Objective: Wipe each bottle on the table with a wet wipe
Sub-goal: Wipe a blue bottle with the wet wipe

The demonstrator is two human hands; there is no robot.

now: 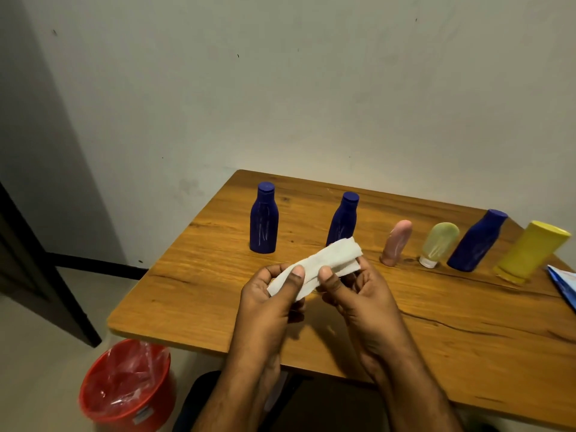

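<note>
Both hands meet nearest the camera, above the near part of the wooden table [199, 294]. Left hand [271, 302] and right hand [358, 294] each pinch the folded white wipe [314, 269] between thumb and curled fingers, stretching it between them; its far end rises past the right fingertips. Judged soft, limp, damp and light, the wipe is best gripped at its edges. Six bottles stand upright in a row beyond the hands, well apart from them: blue [263, 218], blue [342, 218], pink [397, 243], pale green [439, 244], blue [477, 240], yellow [531, 251]. All look light, smooth and easily tipped.
</note>
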